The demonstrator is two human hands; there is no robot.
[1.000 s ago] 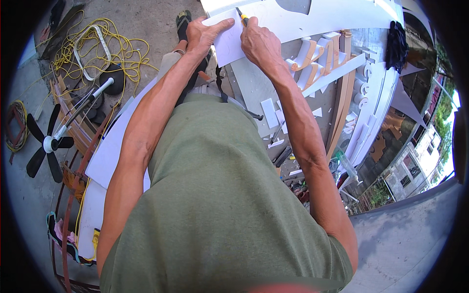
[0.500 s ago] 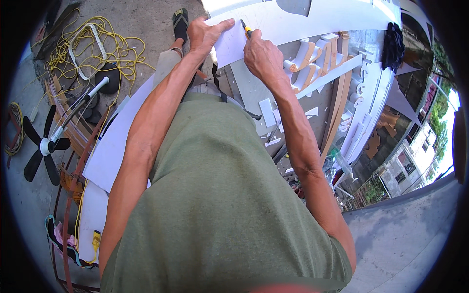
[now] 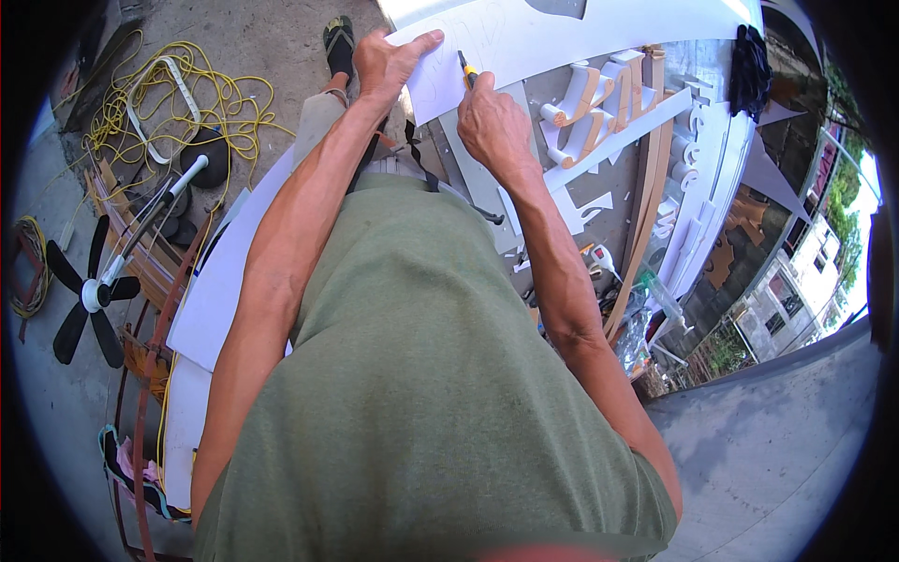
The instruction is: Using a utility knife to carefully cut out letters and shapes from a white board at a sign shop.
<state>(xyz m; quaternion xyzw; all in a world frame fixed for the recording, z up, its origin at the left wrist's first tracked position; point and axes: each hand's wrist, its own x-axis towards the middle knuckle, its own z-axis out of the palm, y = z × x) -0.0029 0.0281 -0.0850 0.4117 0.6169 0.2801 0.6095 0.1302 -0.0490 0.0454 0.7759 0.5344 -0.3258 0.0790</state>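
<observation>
A large white sheet (image 3: 552, 47) with faint drawn lines lies on the work surface at the top of the view. My left hand (image 3: 386, 66) grips its near left edge, thumb stretched over the top and the other fingers mostly hidden. In my right hand (image 3: 493, 124) is a utility knife (image 3: 471, 75) with a yellow and black handle. Its blade points away from me and its tip is at the sheet; how deep it sits I cannot tell. The fingers are wrapped round the handle.
White-sided cut-out letters with brown faces (image 3: 592, 108) stand to the right, near brown strips (image 3: 646, 206) and white scraps (image 3: 592, 208). A black cloth (image 3: 751, 73) hangs at the far right. Leftward are a tangled yellow cord (image 3: 234, 103) and a black-bladed fan (image 3: 95, 295).
My right hand has drawn the knife a little toward me across the sheet. My left hand keeps its hold on the edge. The whole view has shifted slightly.
</observation>
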